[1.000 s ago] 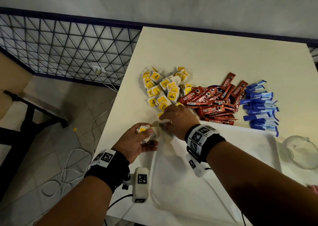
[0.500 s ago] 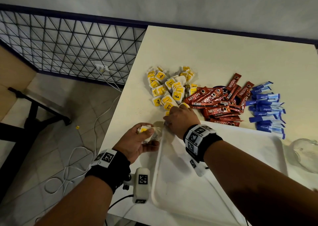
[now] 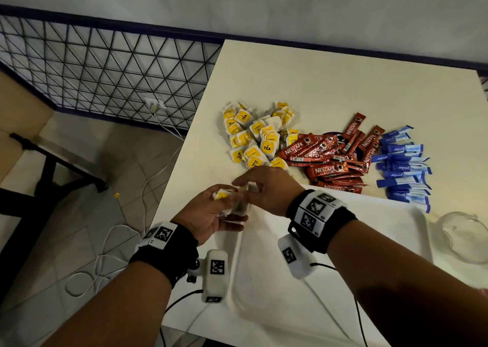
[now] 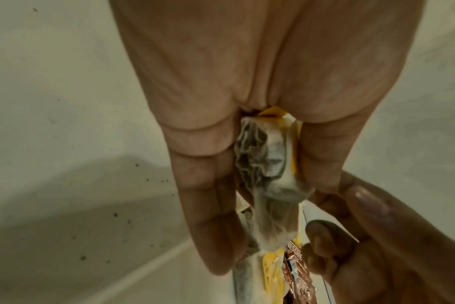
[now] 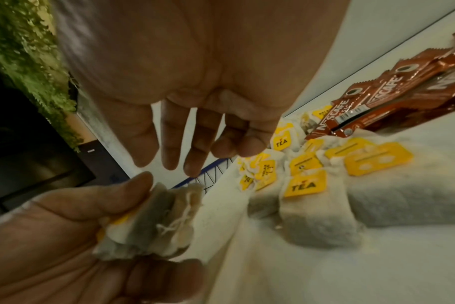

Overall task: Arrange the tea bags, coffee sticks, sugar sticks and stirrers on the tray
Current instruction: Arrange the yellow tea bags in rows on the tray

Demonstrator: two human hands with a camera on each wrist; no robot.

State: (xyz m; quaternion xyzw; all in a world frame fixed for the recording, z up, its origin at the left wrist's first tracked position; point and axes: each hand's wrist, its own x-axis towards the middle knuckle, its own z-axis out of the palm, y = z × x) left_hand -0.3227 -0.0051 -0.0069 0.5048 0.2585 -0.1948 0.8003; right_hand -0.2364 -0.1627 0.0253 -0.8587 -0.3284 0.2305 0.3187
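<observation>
My left hand grips a small bundle of tea bags with yellow tags, just off the white tray's near-left corner. The left wrist view shows the tea bags pinched between thumb and fingers. Beside the bundle, my right hand has straight, spread fingers and holds nothing. Behind the hands lie a loose pile of tea bags, red coffee sticks and blue sugar sticks. No stirrers are in view.
A clear glass cup lies on its side right of the tray. The cream table ends close to my left hand, with tiled floor, white cables and a black wire fence beyond.
My right hand has left the near edge of the tea bag pile and moved left to the bundle, its fingers now straightened. The left hand keeps its hold.
</observation>
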